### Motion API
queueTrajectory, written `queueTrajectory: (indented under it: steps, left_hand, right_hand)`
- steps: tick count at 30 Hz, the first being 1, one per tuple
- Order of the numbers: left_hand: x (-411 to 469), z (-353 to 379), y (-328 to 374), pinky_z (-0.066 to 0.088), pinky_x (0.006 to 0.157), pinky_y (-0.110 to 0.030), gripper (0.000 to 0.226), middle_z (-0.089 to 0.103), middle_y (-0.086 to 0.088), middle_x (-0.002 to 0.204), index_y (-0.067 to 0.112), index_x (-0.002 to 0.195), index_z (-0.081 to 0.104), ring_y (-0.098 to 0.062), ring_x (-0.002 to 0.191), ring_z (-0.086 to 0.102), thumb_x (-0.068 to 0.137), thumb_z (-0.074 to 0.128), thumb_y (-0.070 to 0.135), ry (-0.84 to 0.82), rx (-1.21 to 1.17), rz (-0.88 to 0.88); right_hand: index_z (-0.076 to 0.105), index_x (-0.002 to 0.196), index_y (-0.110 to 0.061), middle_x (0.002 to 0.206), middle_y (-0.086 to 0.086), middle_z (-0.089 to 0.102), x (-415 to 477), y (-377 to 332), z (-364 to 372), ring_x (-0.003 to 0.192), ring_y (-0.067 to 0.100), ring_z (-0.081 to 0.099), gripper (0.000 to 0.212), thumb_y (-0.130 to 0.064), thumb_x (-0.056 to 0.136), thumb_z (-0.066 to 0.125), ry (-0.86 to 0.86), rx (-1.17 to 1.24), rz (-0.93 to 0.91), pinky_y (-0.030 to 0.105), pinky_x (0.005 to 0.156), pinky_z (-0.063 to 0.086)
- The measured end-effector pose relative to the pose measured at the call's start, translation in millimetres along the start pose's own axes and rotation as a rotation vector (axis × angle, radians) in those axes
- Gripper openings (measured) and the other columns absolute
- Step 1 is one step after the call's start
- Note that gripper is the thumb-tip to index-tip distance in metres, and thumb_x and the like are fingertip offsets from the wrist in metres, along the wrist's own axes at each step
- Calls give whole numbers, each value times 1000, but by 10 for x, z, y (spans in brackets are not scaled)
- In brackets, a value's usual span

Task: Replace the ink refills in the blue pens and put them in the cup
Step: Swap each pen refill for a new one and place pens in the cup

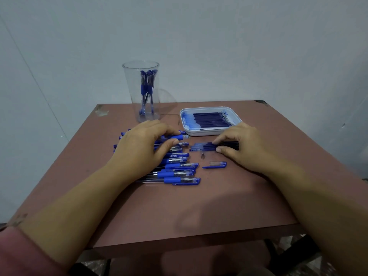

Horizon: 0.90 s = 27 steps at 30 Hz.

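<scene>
A row of several blue pens (177,170) lies on the brown table (199,206). My left hand (143,148) rests over the far end of the row and pinches an open pen barrel (176,137) between thumb and fingers. My right hand (243,145) lies on a small bunch of loose ink refills (205,147) and pinches them between thumb and fingers. A loose blue pen cap (216,164) and a small metal tip (202,156) lie in front of the refills. The clear cup (142,92) at the back holds several blue pens.
A white tray (211,132) with several dark blue refills stands at the back right, just beyond my right hand. The table's near edge is close to my body, and a pale wall rises behind the table.
</scene>
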<state>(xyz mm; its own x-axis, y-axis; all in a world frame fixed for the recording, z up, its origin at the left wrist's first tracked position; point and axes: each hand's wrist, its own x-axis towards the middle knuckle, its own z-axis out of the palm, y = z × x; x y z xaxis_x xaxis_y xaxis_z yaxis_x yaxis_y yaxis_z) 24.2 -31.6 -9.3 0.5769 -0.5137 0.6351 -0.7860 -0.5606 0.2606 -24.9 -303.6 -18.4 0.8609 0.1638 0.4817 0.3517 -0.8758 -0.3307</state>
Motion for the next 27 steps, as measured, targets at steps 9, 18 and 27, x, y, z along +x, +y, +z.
queueTrajectory:
  steps: [9,18,27]
  left_hand:
    - [15,-3,-36,41,73,-23,19,59,18,87,27,107,71,-4,80,51,90,66,34,9,1,-16]
    - [32,-22,-69,47,73,-26,23,63,16,90,30,108,70,-3,83,53,89,62,40,-6,-3,-40]
    - [44,-18,-83,39,73,-15,21,56,23,88,31,108,70,3,82,49,90,64,39,-16,-2,-28]
  right_hand:
    - [68,110,-32,108,-13,58,592,14,-340,100,7,47,18,-30,92,64,-171,-105,142,7,69,31]
    - [72,111,-25,106,-11,66,965,232,-150,95,4,59,29,-29,82,76,-463,-44,252,16,82,41]
    - [72,90,-24,91,-12,68,996,260,-79,84,0,61,5,-26,85,73,-404,-34,220,13,64,40]
